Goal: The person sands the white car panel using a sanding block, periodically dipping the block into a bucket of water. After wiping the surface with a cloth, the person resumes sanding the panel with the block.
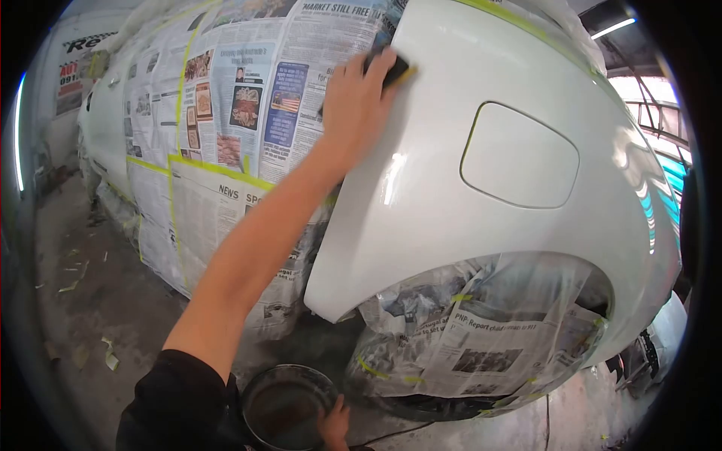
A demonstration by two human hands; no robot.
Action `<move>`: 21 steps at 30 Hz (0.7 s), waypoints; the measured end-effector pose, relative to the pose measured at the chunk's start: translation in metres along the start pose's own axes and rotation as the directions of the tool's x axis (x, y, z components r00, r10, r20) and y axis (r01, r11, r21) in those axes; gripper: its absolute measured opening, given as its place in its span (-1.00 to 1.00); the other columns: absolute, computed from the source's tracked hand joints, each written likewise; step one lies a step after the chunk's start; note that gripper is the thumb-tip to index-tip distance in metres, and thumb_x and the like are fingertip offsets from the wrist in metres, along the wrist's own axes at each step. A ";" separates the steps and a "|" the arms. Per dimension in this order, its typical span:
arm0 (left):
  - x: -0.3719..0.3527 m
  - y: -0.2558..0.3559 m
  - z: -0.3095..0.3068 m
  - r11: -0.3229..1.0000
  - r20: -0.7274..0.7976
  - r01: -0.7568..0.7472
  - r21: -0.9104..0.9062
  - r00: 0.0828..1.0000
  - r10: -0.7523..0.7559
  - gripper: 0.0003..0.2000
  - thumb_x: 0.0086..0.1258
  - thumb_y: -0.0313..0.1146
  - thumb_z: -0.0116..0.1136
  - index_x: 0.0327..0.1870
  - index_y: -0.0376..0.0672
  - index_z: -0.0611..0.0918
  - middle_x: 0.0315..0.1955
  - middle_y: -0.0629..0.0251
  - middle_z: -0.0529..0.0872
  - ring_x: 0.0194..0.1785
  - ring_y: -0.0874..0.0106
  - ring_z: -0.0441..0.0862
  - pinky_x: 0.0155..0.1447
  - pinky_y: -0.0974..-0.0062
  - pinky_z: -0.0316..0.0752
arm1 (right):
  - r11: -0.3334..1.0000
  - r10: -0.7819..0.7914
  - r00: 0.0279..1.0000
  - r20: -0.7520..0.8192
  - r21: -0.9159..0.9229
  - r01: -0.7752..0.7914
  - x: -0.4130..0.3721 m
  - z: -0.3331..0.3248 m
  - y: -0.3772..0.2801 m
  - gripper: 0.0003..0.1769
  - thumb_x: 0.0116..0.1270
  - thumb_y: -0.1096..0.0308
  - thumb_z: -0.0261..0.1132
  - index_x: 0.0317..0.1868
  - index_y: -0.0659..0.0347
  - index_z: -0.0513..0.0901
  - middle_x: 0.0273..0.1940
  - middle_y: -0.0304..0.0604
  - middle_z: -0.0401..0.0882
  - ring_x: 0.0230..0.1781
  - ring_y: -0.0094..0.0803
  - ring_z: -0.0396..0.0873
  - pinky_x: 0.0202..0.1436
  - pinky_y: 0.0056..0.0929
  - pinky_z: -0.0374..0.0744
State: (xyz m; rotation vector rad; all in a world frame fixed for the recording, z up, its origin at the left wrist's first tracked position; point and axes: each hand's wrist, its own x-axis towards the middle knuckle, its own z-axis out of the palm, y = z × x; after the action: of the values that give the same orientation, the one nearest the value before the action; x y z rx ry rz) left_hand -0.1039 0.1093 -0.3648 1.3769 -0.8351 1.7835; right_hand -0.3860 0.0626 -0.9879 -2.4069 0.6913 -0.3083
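Note:
My left hand [353, 113] reaches up along the front edge of the white car panel [429, 180]. Its fingers are closed on a dark block [391, 69] with a thin yellow edge, pressed to the panel beside the newspaper masking [256, 83]. Low in the view, my right hand [333, 422] grips the rim of a round dark basin [252, 402] that holds murky liquid. The left palm is hidden from view. A fuel flap [519, 154] is outlined on the panel.
Newspaper and plastic [489, 331] cover the wheel arch, with pieces of yellow-green tape. A dark cable [398, 434] runs along the floor near the basin. Paper scraps [110, 355] lie on the floor at left. Behind them hangs a lettered banner [75, 56].

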 end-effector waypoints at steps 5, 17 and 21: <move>-0.006 -0.001 -0.007 0.999 0.057 -0.035 -0.006 0.998 0.035 -0.47 0.35 -0.40 0.40 0.37 -0.07 0.58 0.20 0.00 0.65 0.14 -0.05 0.60 0.25 0.08 0.52 | 0.998 -0.049 0.997 -0.051 -0.044 0.047 0.007 0.006 0.003 0.02 0.33 0.07 0.46 0.65 0.23 0.14 0.23 0.34 0.44 0.22 0.31 0.54 0.23 0.10 0.60; 0.001 -0.002 0.004 0.993 0.033 -0.099 -0.058 0.994 0.101 -0.53 0.40 -0.33 0.38 0.34 -0.07 0.61 0.21 0.02 0.65 0.15 -0.06 0.61 0.24 0.07 0.51 | 0.973 0.204 0.908 0.365 0.023 -0.228 0.008 -0.036 -0.033 -0.13 0.69 -0.02 0.06 0.76 0.04 -0.19 0.72 0.28 -0.15 0.70 0.26 0.01 0.72 0.03 0.18; 0.060 0.006 0.029 0.995 0.037 -0.091 -0.050 0.995 0.093 -0.51 0.37 -0.37 0.40 0.34 -0.08 0.60 0.18 0.04 0.65 0.13 -0.06 0.60 0.22 0.08 0.51 | 0.970 0.207 0.933 0.295 0.059 -0.234 0.003 -0.049 -0.042 -0.05 0.56 -0.02 0.21 0.72 0.08 -0.10 0.58 0.28 0.03 0.56 0.27 0.17 0.57 0.05 0.29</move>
State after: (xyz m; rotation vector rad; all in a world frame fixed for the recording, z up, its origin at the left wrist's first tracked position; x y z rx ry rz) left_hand -0.1046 0.0913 -0.3007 1.3659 -0.9700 1.7988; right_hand -0.3849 0.0654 -0.9229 -2.1977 0.7843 0.1001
